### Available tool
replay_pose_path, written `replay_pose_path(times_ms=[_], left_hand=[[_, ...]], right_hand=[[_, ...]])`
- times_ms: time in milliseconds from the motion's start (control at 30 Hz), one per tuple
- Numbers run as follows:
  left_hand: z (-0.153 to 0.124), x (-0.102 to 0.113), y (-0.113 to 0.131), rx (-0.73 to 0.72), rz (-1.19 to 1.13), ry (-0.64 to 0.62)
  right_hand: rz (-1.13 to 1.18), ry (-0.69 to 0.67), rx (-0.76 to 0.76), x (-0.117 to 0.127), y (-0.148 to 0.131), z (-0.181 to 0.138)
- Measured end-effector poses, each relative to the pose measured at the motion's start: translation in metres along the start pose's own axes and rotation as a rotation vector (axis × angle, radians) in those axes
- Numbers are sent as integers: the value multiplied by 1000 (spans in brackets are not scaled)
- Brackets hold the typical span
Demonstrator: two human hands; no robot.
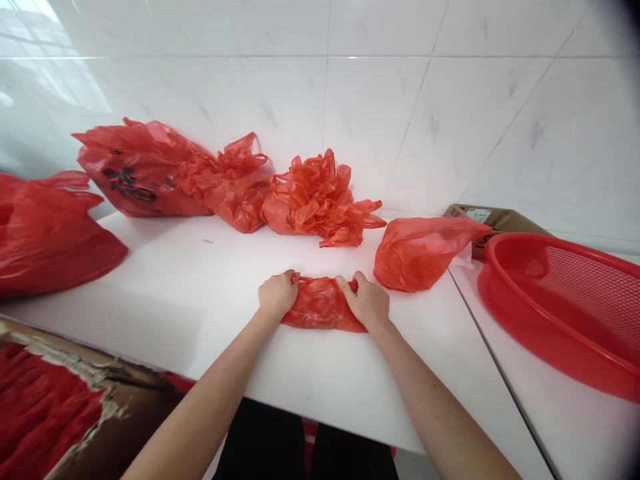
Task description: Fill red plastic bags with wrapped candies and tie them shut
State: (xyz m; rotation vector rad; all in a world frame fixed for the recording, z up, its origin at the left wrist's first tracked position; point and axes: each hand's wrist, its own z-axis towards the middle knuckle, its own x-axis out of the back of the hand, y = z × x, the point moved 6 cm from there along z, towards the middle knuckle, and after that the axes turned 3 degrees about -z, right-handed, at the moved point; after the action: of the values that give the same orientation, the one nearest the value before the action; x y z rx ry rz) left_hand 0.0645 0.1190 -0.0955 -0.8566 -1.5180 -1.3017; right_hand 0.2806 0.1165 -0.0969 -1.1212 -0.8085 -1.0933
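one white table point(190, 313) fills most of the view and runs up to a tiled wall at twelve o'clock. at three o'clock from the hands, a wide red mesh basket point(565, 300) sits on the adjoining surface. at eight o'clock, below the table edge, a torn cardboard carton point(115, 413) holds red material. a big red bag point(45, 233) lies at nine o'clock. a printed red bag point(135, 173) at ten o'clock touches a crumpled bag point(235, 183) at eleven, and a bunched bag point(315, 200) sits at twelve. a puffed bag point(420, 253) lies at two o'clock, just beside the right hand. behind it, a small brown box point(500, 219) sits against the basket's rim. the small flattened red bag point(320, 307) lies on the table, near its front edge, between both hands. the left hand point(277, 293) is clenched on the bag's left end, and the right hand point(369, 303) grips its right end with fingers curled over the plastic.
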Motion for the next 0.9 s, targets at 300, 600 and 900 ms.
replay_pose_path(times_ms=[300,600,900], left_hand=[[-3,14,-38,106,-105,29],[-7,43,-30,10,-178,136],[-14,23,68,-472,-128,-226]], right_hand=[[129,37,-192,-1,17,3],[327,79,-202,0,27,3],[571,125,-170,4,33,1]])
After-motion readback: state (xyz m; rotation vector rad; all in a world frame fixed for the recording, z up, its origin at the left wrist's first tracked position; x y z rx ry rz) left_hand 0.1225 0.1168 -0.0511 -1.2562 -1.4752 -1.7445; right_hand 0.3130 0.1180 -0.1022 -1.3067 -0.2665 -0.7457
